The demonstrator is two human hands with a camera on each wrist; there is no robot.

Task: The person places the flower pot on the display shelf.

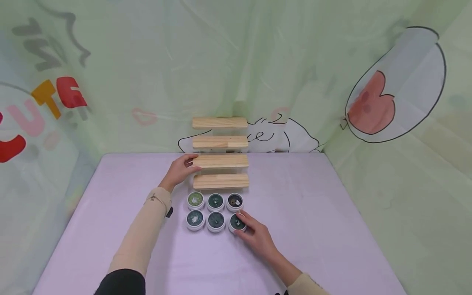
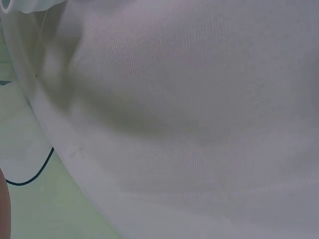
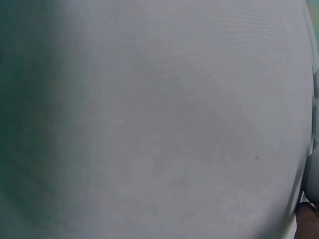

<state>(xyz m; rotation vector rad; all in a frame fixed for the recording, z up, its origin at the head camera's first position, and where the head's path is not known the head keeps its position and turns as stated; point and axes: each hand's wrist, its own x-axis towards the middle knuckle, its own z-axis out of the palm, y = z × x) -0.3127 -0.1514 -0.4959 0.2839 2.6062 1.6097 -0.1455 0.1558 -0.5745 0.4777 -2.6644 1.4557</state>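
My left hand (image 1: pixel 178 171) holds the left end of a stepped rack (image 1: pixel 221 161) with pale wooden slats, fingers at one slat's upper edge and thumb at its lower edge. In front of the rack stand several small round white jars with dark or green contents, in two rows of three. My right hand (image 1: pixel 259 237) grips the front right jar (image 1: pixel 237 222) between thumb and fingers. Just beyond it is the back right jar (image 1: pixel 234 202). A fingertip (image 3: pixel 306 219) touches a white jar (image 3: pixel 312 179) at the right wrist view's edge.
A pale lilac cloth covers the table (image 1: pixel 306 229). Behind it and at the sides hangs a light green printed curtain (image 1: pixel 166 61). The green jar (image 1: pixel 195 199) sits at the back left of the group, close to the rack's front slat (image 1: pixel 221 180).
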